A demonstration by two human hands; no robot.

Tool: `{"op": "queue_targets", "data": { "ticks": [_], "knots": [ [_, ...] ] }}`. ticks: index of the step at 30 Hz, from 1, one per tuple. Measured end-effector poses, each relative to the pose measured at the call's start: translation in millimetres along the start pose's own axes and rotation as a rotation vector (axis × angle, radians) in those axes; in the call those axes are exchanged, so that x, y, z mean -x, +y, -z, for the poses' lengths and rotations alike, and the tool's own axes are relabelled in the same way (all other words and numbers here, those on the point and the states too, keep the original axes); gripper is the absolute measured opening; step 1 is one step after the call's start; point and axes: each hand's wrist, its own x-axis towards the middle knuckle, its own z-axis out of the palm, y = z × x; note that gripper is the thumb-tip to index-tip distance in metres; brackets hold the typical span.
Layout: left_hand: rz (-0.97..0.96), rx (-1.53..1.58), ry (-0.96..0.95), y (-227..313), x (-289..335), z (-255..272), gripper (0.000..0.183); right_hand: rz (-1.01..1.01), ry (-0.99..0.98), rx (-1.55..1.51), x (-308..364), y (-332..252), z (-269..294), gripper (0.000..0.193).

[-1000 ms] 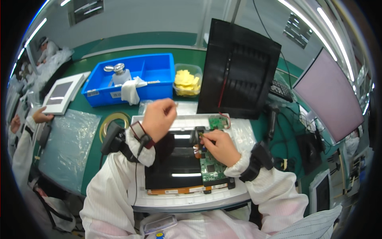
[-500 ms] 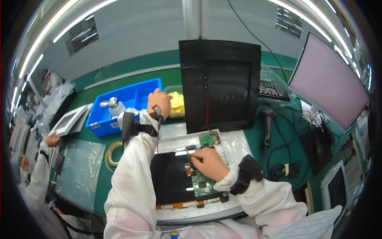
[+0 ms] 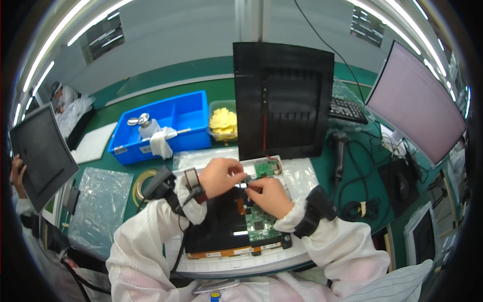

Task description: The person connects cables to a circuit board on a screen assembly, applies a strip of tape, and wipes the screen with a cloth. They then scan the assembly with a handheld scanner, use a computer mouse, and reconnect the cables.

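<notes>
A flat display panel [image 3: 214, 226] lies in front of me with its black surface up, in a white frame. A green circuit board [image 3: 261, 226] with orange flex ribbons sits at its right part. Over the board's upper left end, my left hand [image 3: 219, 177] and my right hand [image 3: 270, 197] meet, fingertips pinched close together. Between them is a small dark and silvery piece [image 3: 243, 183], too small to name; I cannot tell which hand grips it. A second, smaller green board [image 3: 266, 168] lies beyond, with a red wire running up to a standing black back cover [image 3: 297, 100].
A blue divided bin [image 3: 188, 110] holds a pump bottle [image 3: 147, 127] and a white cloth [image 3: 162, 143]. Beside it stands a tub of yellow pieces [image 3: 223, 123]. Tape rolls [image 3: 138, 189], a scanner [image 3: 339, 156], a monitor [image 3: 417, 95] and cables surround me. A co-worker at left holds a dark panel [image 3: 43, 156].
My left hand has come back from beside the yellow pieces to meet my right hand over the board. The co-worker at left has raised a dark panel.
</notes>
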Motion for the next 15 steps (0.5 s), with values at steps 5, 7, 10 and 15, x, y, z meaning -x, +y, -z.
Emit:
{"op": "queue_targets", "data": {
  "ticks": [5, 7, 10, 15],
  "knots": [
    [0.104, 0.218, 0.106, -8, 18, -29, 0.016, -0.001, 0.010, 0.002, -1, -1, -5, 0.017],
    [0.077, 0.198, 0.153, -14, 17, -35, 0.013, -0.033, -0.029, 0.045, -2, 1, -3, 0.017],
    [0.076, 0.135, 0.174, -15, 15, -37, 0.010, -0.038, -0.047, 0.080, -2, 0, -2, 0.019],
    [0.066, 0.148, 0.186, -26, 13, -43, 0.010, -0.027, -0.031, 0.107, -3, 1, 6, 0.020]
  ]
}}
